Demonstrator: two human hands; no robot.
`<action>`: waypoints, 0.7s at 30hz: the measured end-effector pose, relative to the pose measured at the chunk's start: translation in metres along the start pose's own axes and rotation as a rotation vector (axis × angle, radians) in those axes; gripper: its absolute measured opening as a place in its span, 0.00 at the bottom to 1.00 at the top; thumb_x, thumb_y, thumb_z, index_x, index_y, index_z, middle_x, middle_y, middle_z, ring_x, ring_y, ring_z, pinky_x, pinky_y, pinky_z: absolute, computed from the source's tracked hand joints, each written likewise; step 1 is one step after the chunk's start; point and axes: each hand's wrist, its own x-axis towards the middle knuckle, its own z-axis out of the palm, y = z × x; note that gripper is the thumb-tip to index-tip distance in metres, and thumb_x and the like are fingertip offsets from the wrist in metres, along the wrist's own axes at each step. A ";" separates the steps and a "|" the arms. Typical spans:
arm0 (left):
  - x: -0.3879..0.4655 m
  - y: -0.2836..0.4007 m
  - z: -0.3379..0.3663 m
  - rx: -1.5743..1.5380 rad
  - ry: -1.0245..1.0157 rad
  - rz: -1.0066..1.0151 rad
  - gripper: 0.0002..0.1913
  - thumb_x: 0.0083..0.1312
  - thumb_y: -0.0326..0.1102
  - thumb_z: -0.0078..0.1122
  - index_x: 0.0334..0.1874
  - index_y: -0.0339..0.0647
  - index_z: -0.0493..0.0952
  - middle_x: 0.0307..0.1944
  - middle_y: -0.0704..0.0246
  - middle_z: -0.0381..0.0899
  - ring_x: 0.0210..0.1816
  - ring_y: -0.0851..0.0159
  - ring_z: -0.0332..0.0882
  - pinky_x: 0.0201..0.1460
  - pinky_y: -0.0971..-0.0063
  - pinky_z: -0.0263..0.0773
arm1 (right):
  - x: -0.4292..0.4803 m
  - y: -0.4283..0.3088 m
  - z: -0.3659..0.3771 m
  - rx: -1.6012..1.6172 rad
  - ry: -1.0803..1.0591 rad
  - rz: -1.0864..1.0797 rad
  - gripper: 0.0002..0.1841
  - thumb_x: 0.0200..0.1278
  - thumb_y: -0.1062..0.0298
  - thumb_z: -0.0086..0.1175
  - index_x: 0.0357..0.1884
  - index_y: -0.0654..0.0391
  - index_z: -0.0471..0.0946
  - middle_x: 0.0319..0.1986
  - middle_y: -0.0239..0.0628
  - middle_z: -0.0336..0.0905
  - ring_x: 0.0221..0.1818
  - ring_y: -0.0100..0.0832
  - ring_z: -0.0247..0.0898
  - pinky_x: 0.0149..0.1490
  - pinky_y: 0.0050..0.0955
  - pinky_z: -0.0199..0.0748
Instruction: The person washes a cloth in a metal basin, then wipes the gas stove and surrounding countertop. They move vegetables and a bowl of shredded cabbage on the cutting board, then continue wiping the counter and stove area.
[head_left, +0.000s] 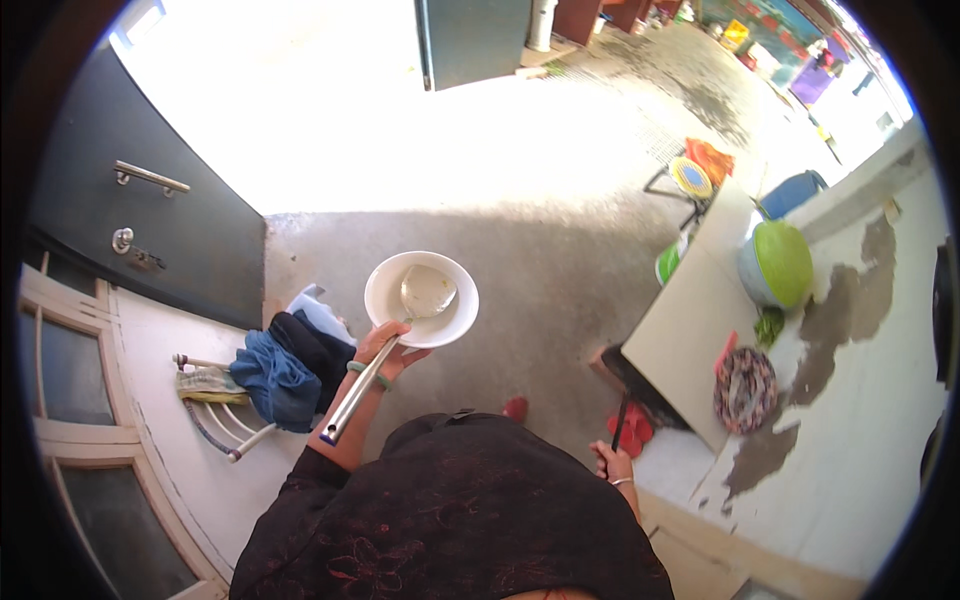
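My left hand (391, 352) holds a white bowl (461, 315) by its near rim, with the fingers partly under it. A metal ladle (427, 291) rests with its head inside the bowl, and its long steel handle slants back over my left wrist. What lies in the ladle is pale and hard to make out. At the lower right, my right hand (613, 461) is closed around a thin dark rod (621, 424). The rod's far end runs towards the dark edge beside a light-topped counter, and I cannot tell what it belongs to.
On the left stand a dark door (150, 217) with a steel handle and a chair (240, 442) piled with clothes. The light counter (690, 307) on the right has a green basin (782, 262) near a woven ring (745, 390). Red slippers (632, 431) lie beside it on the concrete floor.
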 end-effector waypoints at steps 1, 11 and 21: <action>0.011 0.005 0.019 -0.010 -0.009 0.052 0.29 0.65 0.29 0.60 0.69 0.40 0.66 0.61 0.59 0.78 0.59 0.54 0.80 0.61 0.48 0.79 | 0.011 -0.060 0.018 -0.052 -0.137 -0.046 0.13 0.68 0.56 0.63 0.38 0.58 0.85 0.16 0.19 0.62 0.14 0.15 0.52 0.20 0.19 0.48; 0.275 0.062 0.180 -0.049 0.155 0.359 0.36 0.64 0.28 0.63 0.69 0.53 0.51 0.64 0.56 0.65 0.57 0.48 0.77 0.51 0.45 0.83 | 0.068 -0.443 0.267 -0.468 -0.978 -0.023 0.22 0.72 0.51 0.59 0.58 0.57 0.81 0.24 0.18 0.66 0.17 0.11 0.50 0.23 0.16 0.44; 0.574 0.144 0.393 -0.027 0.025 0.447 0.39 0.65 0.28 0.64 0.74 0.54 0.50 0.59 0.61 0.69 0.52 0.60 0.77 0.39 0.65 0.83 | 0.192 -0.691 0.332 -0.103 -0.656 -0.110 0.18 0.67 0.52 0.64 0.44 0.58 0.81 0.27 0.28 0.77 0.21 0.18 0.64 0.27 0.21 0.60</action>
